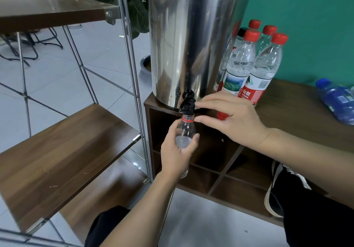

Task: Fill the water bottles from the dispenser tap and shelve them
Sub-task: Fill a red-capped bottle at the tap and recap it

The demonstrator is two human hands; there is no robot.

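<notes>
A tall steel water dispenser stands on a dark wooden cabinet. Its black tap sticks out over the cabinet's front edge. My left hand grips a clear open bottle with a red neck ring, holding its mouth right under the tap. A little water shows inside it. My right hand has its fingertips on the tap and holds a red cap against the palm.
Several clear red-capped bottles stand behind the dispenser on the right. A blue bottle lies on the cabinet's far right. A metal-framed rack with wooden shelves stands to the left. Open cubbies sit under the tap.
</notes>
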